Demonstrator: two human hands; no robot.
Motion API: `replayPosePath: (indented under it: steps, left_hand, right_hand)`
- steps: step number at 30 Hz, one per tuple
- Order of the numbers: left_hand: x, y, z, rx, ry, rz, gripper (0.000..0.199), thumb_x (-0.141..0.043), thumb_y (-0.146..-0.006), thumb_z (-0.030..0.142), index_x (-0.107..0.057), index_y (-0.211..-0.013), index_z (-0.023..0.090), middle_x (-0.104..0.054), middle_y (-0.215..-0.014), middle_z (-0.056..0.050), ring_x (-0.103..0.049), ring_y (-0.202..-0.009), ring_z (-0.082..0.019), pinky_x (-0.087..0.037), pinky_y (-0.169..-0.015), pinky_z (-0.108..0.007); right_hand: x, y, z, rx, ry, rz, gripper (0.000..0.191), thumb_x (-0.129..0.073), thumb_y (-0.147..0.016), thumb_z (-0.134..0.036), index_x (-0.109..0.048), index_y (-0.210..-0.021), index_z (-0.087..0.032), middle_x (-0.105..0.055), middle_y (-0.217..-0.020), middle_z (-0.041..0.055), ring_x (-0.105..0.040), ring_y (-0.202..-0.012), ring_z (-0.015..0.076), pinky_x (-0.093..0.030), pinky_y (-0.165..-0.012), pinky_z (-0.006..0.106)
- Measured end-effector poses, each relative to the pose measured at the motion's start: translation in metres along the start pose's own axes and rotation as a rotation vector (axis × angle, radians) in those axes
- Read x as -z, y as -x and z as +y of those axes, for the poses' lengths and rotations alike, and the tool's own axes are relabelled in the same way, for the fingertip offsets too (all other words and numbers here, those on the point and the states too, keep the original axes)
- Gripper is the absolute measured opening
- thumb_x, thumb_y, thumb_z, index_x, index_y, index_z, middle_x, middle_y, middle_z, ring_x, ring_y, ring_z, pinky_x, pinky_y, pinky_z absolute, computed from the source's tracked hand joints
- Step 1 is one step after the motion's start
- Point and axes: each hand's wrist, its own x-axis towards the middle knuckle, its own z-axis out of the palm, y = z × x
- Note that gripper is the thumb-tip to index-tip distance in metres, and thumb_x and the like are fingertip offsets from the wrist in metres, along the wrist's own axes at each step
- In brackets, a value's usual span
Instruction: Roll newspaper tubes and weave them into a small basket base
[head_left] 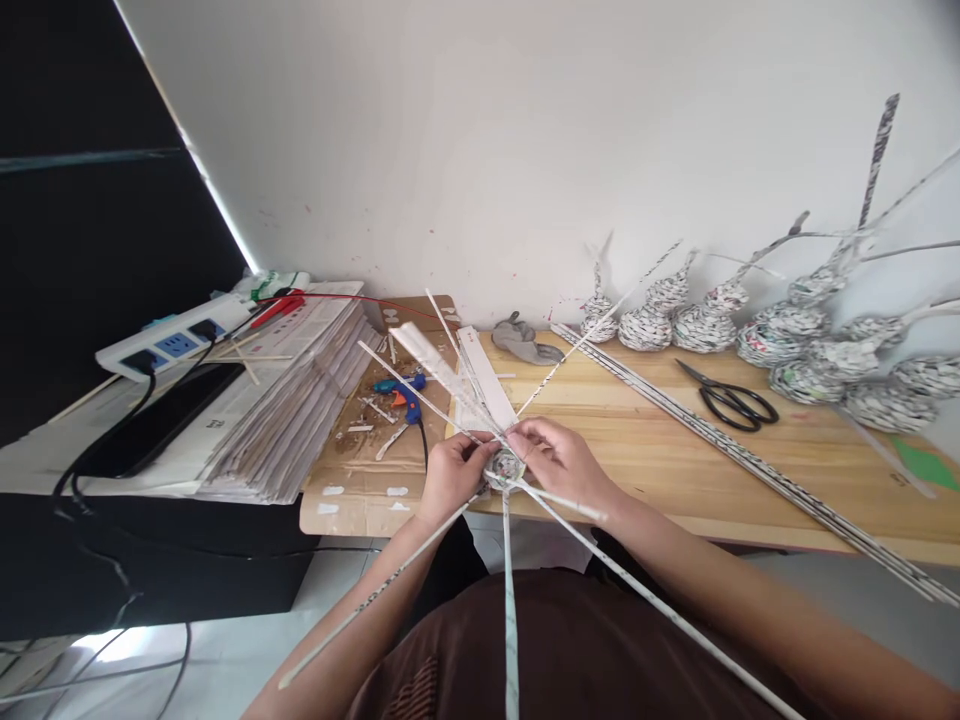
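Observation:
A small round woven paper piece (505,466) is at the table's front edge, with several long paper strips radiating from it. My left hand (455,474) pinches its left rim, thumb and fingers pressed together. On the upper right side, my right hand (559,462) holds a paper strip near the rim between thumb and fingers. One strip (511,600) hangs down over the brown shirt, and others spread to the lower left and lower right. A wider folded strip (439,368) slants up and left from the piece.
Black scissors (731,402), long paper rods (735,450) and several woven gourd shapes (645,328) are on the right. On the left are a blue glue gun (409,398) on cardboard, stacked newspapers (285,430), a phone (161,420) and a power strip (172,343). Grey cloth (525,342) lies behind.

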Motion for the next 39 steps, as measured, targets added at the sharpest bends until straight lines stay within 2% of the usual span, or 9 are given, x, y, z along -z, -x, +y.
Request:
replayPosePath:
  steps: [3, 7, 10, 12, 14, 19, 22, 27, 39]
  left_hand:
    - [0.003, 0.000, 0.004, 0.005, 0.013, -0.038, 0.022, -0.065, -0.078, 0.032, -0.074, -0.084, 0.014, -0.074, -0.076, -0.005, -0.066, -0.068, -0.017, -0.050, -0.063, -0.025]
    - [0.005, 0.001, 0.009, -0.043, 0.022, -0.078, 0.022, -0.063, -0.079, 0.029, -0.075, -0.090, 0.015, -0.075, -0.083, -0.005, -0.068, -0.080, -0.019, -0.051, -0.073, -0.027]
    - [0.005, 0.003, 0.010, 0.032, 0.028, -0.067, 0.025, -0.065, -0.078, 0.032, -0.075, -0.093, 0.014, -0.073, -0.075, -0.005, -0.064, -0.060, -0.016, -0.048, -0.055, -0.024]
    - [0.005, 0.004, 0.009, 0.115, 0.039, -0.052, 0.028, -0.066, -0.076, 0.034, -0.075, -0.093, 0.014, -0.072, -0.067, -0.004, -0.058, -0.048, -0.013, -0.042, -0.044, -0.022]
    - [0.005, 0.004, 0.006, 0.133, 0.058, -0.049, 0.028, -0.067, -0.076, 0.036, -0.075, -0.092, 0.014, -0.073, -0.070, -0.005, -0.060, -0.051, -0.014, -0.044, -0.046, -0.022]
    - [0.005, 0.002, -0.004, 0.063, 0.119, -0.079, 0.026, -0.067, -0.076, 0.035, -0.076, -0.091, 0.016, -0.075, -0.079, -0.006, -0.068, -0.074, -0.019, -0.051, -0.066, -0.025]
    - [0.006, 0.003, -0.003, 0.119, 0.148, -0.095, 0.030, -0.068, -0.075, 0.037, -0.076, -0.094, 0.015, -0.073, -0.074, -0.005, -0.065, -0.063, -0.016, -0.049, -0.057, -0.024]
    - [0.012, 0.006, 0.004, 0.174, 0.176, -0.161, 0.032, -0.069, -0.075, 0.037, -0.075, -0.097, 0.015, -0.070, -0.068, -0.003, -0.054, -0.047, -0.010, -0.040, -0.044, -0.020]
    - [0.016, 0.012, 0.003, 0.141, 0.181, -0.178, 0.034, -0.066, -0.078, 0.038, -0.074, -0.101, 0.014, -0.071, -0.070, -0.005, -0.060, -0.057, -0.014, -0.044, -0.051, -0.022]
  right_hand:
    - [0.005, -0.007, 0.000, -0.028, 0.001, -0.053, 0.035, -0.047, -0.090, -0.046, -0.067, -0.086, -0.017, -0.067, -0.079, 0.0031, -0.062, -0.071, 0.0154, -0.047, -0.060, 0.024]
    - [0.010, -0.021, -0.001, 0.008, 0.181, -0.154, 0.027, -0.057, -0.084, -0.039, -0.067, -0.070, -0.019, -0.060, -0.058, -0.0023, -0.054, -0.053, 0.0121, -0.036, -0.050, 0.022]
    - [0.011, -0.027, -0.003, 0.081, 0.284, -0.168, 0.010, -0.061, -0.080, -0.023, -0.070, -0.078, -0.021, -0.068, -0.068, -0.0013, -0.060, -0.061, 0.0131, -0.039, -0.057, 0.023]
    - [0.011, -0.028, -0.006, 0.137, 0.378, -0.187, 0.014, -0.060, -0.078, -0.015, -0.071, -0.083, -0.022, -0.071, -0.073, -0.0004, -0.062, -0.065, 0.0140, -0.039, -0.061, 0.024]
    - [0.010, -0.028, -0.008, 0.193, 0.475, -0.213, 0.016, -0.060, -0.078, -0.014, -0.071, -0.085, -0.022, -0.071, -0.073, 0.0006, -0.062, -0.064, 0.0147, -0.038, -0.061, 0.024]
    - [0.005, -0.027, -0.011, 0.281, 0.669, -0.249, 0.009, -0.064, -0.078, -0.016, -0.069, -0.084, -0.019, -0.068, -0.073, 0.0042, -0.060, -0.064, 0.0170, -0.034, -0.059, 0.026]
    - [0.002, -0.027, -0.012, 0.313, 0.735, -0.261, 0.010, -0.060, -0.080, -0.012, -0.068, -0.081, -0.018, -0.067, -0.075, 0.0059, -0.060, -0.068, 0.0184, -0.035, -0.062, 0.027]
    - [-0.002, -0.026, -0.011, 0.287, 0.674, -0.236, 0.013, -0.059, -0.081, -0.010, -0.068, -0.081, -0.020, -0.067, -0.075, 0.0040, -0.059, -0.070, 0.0170, -0.037, -0.066, 0.027]
    - [-0.003, -0.025, -0.014, 0.380, 0.721, -0.248, 0.010, -0.060, -0.084, -0.018, -0.069, -0.087, -0.018, -0.068, -0.081, 0.0068, -0.059, -0.077, 0.0195, -0.039, -0.070, 0.030]
